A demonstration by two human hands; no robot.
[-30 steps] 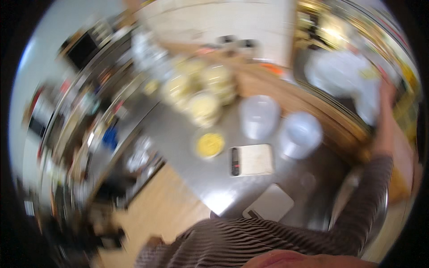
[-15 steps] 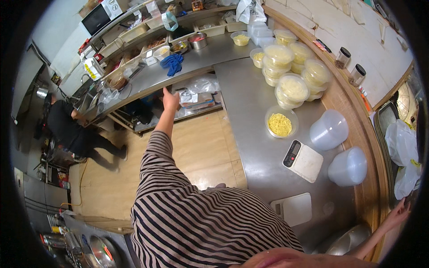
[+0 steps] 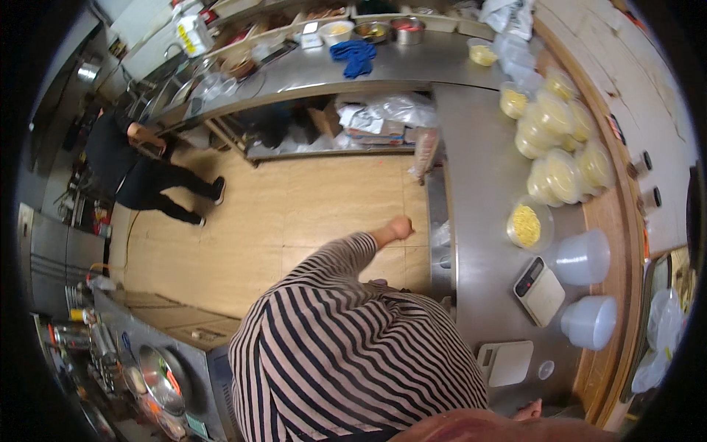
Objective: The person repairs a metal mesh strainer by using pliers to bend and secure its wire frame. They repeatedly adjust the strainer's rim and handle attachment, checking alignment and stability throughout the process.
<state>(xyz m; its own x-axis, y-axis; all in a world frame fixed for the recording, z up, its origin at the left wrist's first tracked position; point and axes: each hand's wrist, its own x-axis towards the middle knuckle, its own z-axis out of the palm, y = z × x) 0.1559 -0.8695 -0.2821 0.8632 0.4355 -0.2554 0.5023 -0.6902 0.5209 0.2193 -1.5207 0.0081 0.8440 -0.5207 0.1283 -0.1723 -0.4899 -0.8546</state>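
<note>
My left hand [image 3: 398, 227] hangs over the tan floor, left of the steel counter [image 3: 475, 243]. Its fingers are curled in and nothing shows in them. Only part of my right hand [image 3: 527, 410] is visible at the bottom, beside the counter's near end; its fingers are mostly hidden. Closest to it are a white flat scale [image 3: 508, 362] and a small clear lid [image 3: 546, 370]. Farther up lie a white digital scale [image 3: 541, 291], two stacks of clear plastic tubs [image 3: 582, 257] and an open tub of yellow noodles [image 3: 526, 225].
Stacked lidded noodle tubs [image 3: 554, 177] crowd the counter's right side. A blue cloth [image 3: 354, 58] lies on the back counter, near metal pots. At left stands a person in black [image 3: 136, 158]. A steel bowl [image 3: 162, 379] sits on the lower-left counter.
My left hand has dropped back from the shelf under the back counter, its fingers curling in. My right hand has come in from the far right. The person at left has shifted stance.
</note>
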